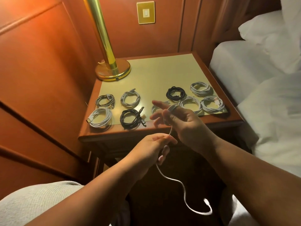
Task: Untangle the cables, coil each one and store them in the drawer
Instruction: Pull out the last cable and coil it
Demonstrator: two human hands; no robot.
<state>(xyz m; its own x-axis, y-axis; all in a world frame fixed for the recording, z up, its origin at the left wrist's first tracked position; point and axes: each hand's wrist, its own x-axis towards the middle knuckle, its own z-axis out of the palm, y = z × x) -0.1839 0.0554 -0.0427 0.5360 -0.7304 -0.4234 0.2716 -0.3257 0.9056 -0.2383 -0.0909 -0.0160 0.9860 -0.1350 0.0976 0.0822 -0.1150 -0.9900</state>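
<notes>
A white cable (172,177) runs through both hands in front of the nightstand (162,74). My right hand (177,121) is raised, with a few turns of the cable looped around its fingers. Below it, my left hand (153,147) pinches the cable; the loose tail hangs down and curls near the floor. Several coiled cables lie on the nightstand top: white ones such as the front left coil (100,117) and the right coil (211,104), two black coils (130,119) (175,93), and a grey striped coil (105,100). The drawer front sits in shadow under the top.
A brass lamp base (113,70) stands at the nightstand's back left corner. A wall switch plate (145,12) is above. A white bed (263,82) lies to the right, wooden panelling to the left. My knee in pale fabric (37,199) is at the bottom left.
</notes>
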